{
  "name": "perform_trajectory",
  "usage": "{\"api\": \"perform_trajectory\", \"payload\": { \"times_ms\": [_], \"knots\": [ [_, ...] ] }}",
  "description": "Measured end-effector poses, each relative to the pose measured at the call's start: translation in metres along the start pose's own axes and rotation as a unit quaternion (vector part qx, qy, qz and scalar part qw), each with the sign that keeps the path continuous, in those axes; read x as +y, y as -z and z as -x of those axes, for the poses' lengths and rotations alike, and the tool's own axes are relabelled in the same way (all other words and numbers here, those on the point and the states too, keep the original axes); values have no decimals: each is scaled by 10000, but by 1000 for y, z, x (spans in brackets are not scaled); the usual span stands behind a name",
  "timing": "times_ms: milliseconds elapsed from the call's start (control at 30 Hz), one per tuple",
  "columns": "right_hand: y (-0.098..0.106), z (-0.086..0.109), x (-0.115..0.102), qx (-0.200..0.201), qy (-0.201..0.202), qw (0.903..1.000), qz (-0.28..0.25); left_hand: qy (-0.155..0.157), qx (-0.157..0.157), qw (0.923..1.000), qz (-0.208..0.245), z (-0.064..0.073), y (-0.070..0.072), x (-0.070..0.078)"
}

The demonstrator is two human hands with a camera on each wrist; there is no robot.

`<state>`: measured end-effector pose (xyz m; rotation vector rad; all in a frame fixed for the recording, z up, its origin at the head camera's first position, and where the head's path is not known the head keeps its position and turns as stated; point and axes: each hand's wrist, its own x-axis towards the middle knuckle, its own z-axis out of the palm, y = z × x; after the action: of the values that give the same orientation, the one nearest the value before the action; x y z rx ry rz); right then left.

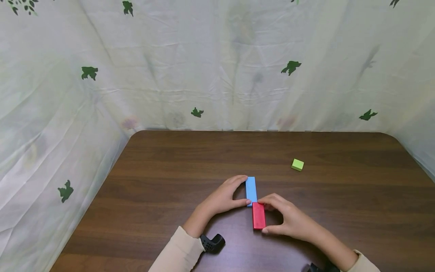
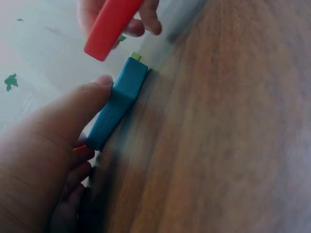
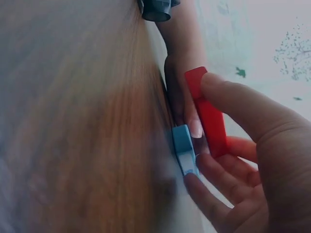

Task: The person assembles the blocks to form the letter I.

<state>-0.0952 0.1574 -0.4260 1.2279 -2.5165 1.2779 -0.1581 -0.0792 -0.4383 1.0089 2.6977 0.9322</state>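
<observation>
The fingers of the right hand [image 1: 293, 218] are parted just the length of a red block [image 1: 258, 216], pinching it by its two ends, thumb at the near one; the wrist views show it raised off the bench [image 1: 170, 162]. The fingers of the left hand [image 1: 219, 199] are spread about as wide, thumb and forefinger at either end of a blue block [image 1: 251, 189], which lies on the bench. From the head view, the red block's far end overlaps the near right corner of the blue one. Farther off to the right, well apart from both, sits a small green block [image 1: 297, 164]. Pale sleeves [image 1: 180, 251] and a black wrist device [image 1: 213, 243] come next, and behind the bench hangs a whitish cloth [image 1: 204, 45] printed with dark green shapes [image 1: 90, 73]
</observation>
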Motion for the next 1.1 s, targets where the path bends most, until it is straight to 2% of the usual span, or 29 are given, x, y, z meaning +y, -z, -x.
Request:
{"api": "perform_trajectory", "payload": {
  "times_ms": [367, 567, 767, 1100],
  "knots": [
    [-6, 2, 1, -252, -159, 9995, 76, -23, 21, 10000, -9, 1, 0, 2],
    [-8, 3, -1, -292, -498, 9981, 214, 66, -30, 10000, 26, 1, 1, 2],
    [-11, 3, -2, -320, -470, 9972, 493, 78, -25, 10000, 12, 0, 0, 2],
    [-14, 4, -2, -473, -673, 9953, 507, 85, -49, 9999, 22, 0, 2, 3]
  ]
}}
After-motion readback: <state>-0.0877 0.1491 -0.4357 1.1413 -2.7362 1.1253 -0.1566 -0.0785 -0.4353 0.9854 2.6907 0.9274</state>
